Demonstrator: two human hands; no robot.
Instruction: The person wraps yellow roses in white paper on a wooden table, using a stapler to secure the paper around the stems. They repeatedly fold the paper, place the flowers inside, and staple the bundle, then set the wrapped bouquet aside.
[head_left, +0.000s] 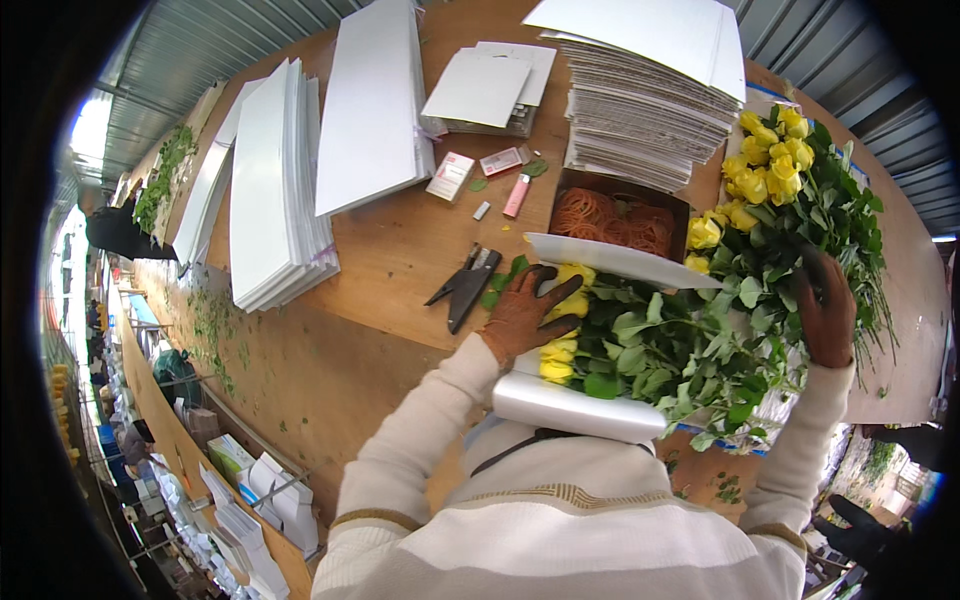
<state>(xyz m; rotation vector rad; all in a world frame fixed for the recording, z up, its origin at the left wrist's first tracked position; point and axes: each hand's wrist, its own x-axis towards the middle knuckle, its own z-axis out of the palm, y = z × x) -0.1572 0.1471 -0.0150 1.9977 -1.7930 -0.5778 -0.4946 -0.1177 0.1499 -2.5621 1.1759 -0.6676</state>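
Observation:
A bunch of yellow roses (559, 360) with leafy green stems (652, 337) lies on a white wrapping sheet (577, 405). The sheet curls up at its near side, and its far edge stands up behind the blooms. Resting over the flower heads at the bunch's left end is my left hand (529, 311), with its fingers spread. My right hand (829, 311) is among the foliage on the right, below a second heap of yellow roses (772, 161). Leaves and shadow hide its fingertips, so its grip is unclear.
A box of orange rubber bands (615, 221) stands behind the wrap, before a stack of cardboard sheets (645, 112). A black plier-type stapler (472, 289), small cartons (451, 176) and bundled white sheets (270, 187) lie leftward. A dark-gloved hand (855, 525) shows at lower right.

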